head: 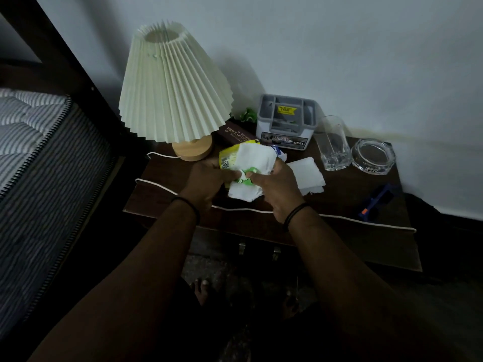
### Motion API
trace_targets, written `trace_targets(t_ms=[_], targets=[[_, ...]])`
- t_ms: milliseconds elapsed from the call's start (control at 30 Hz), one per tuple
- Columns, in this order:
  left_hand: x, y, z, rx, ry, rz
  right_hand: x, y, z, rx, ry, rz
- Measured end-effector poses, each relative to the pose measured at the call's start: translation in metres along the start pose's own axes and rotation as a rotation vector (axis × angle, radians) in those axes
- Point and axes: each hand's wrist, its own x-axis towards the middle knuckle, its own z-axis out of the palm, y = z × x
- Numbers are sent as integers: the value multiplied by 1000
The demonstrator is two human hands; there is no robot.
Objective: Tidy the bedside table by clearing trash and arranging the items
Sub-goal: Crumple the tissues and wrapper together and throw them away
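Trash (251, 163) sat mid-frame over the table (347, 189): a crumpled white tissue bunched with a yellow wrapper carrying a QR code and a green-printed scrap. Left hand (206, 178) and right hand (277, 189) were both clamped on the wad, thumbs meeting at its lower middle. Whether the wad touched the tabletop, could not tell.

Counts: one lamp (175, 84) with pleated shade and wooden base, upper left; one dark box (235, 133) behind the wad; one grey organiser (286, 121) at the wall; one green item (247, 114) beside it, too hidden to identify; one glass (333, 143), upright; one ashtray (372, 156) just right of the glass; one loose tissue (307, 176) just right of the right hand; one blue tool (376, 201) with an orange tip near the right edge; one white cord (339, 218) along the front edge; two wristbands, one per wrist.

Room: open tabletop lay between the loose tissue and the blue tool, and along the front behind the cord. Bed (39, 152) flanked the left side; wall closed the back.
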Motion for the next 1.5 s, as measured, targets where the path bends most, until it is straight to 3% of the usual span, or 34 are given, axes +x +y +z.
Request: trace_targets(t_ms=[100, 200, 400, 467, 600, 700, 767, 867, 967, 1100, 1233, 1500], targets=[[-3, 5, 1, 135, 55, 96, 1, -4, -6, 24, -71, -2], [-13, 11, 1, 151, -65, 160, -4, -8, -14, -33, -90, -48], [-22, 17, 5, -236, -171, -235, -14, -8, -23, -121, 99, -71], [-27, 15, 8, -242, -177, -284, -24, -8, -22, -139, 117, -89], [-45, 7, 20, -19, -121, -141, -42, -16, -23, -202, 31, -33], [-60, 10, 23, 21, -50, -61, -53, -30, -35, 20, -132, 97], [-69, 15, 28, 59, -24, 2, -60, -38, -47, 147, -109, 181], [-89, 22, 48, 129, -73, 102, -73, -47, -73, -123, -83, 132], [-104, 23, 74, 184, -71, 128, -87, -61, -101, -471, 30, -60], [-117, 21, 112, 239, -66, 39, -107, -82, -143, -717, 69, -192], [-123, 27, 170, 513, -63, 169, -127, -92, -193, -813, 237, -253], [-122, 6, 288, 584, -202, 297, -141, -79, -312, -861, 584, -363]])
